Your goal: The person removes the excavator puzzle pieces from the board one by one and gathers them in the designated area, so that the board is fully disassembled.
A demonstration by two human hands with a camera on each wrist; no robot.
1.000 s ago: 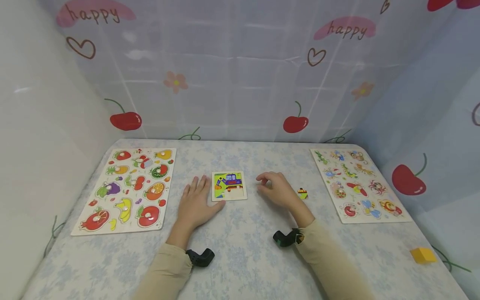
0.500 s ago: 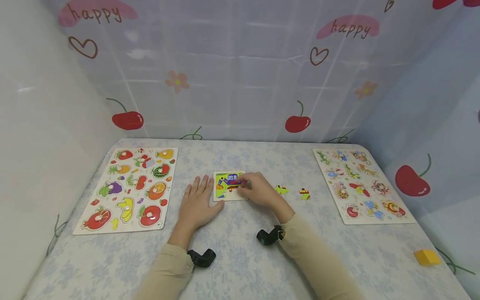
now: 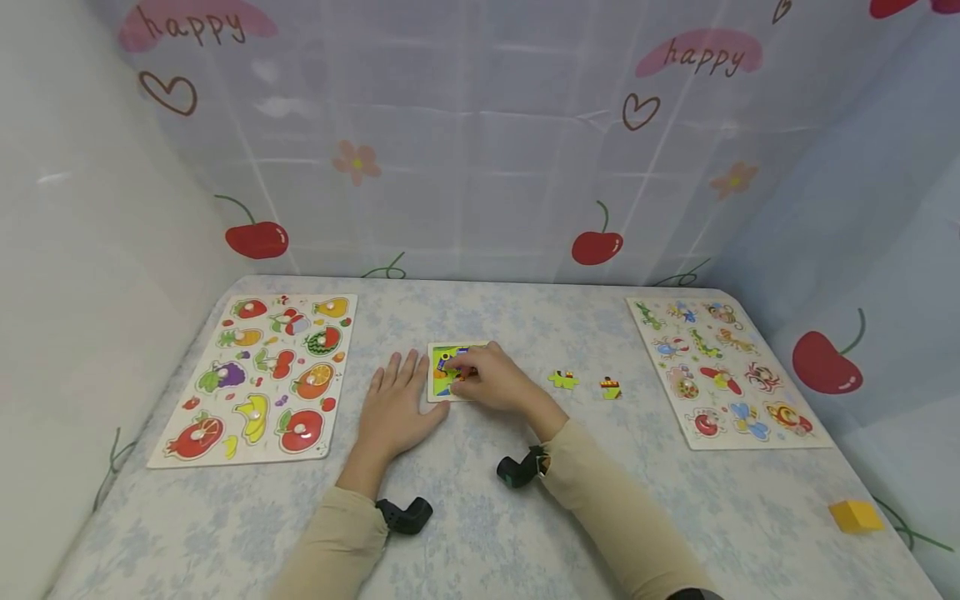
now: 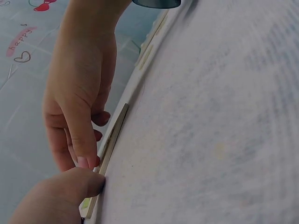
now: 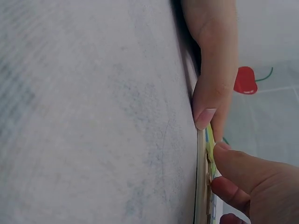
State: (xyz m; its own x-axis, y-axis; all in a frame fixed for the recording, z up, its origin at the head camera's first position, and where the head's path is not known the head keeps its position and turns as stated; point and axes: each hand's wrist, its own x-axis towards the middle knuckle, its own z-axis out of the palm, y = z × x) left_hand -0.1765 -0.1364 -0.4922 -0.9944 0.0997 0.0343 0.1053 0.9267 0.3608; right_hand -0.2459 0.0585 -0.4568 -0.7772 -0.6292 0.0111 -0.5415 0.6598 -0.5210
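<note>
**Cherry-print curtain (image 3: 465,125) behind a flower-patterned table (image 3: 465,533)**

From the head view, we see a small puzzle board (image 3: 441,387) mid-table, between a fruit board (image 3: 266,452) and an animal board (image 3: 720,402). Beside it the left hand (image 3: 397,412) lies flat, fingers spread; the right hand (image 3: 495,383) is over it, fingers curved. One loose piece (image 3: 564,380) and another piece (image 3: 611,388) lie to the right.

From the left wrist, we see the left thumb against the puzzle board's edge.

From the right wrist, we see the right thumb and forefinger slightly apart at its face; we cannot tell whether they pinch anything.
</note>
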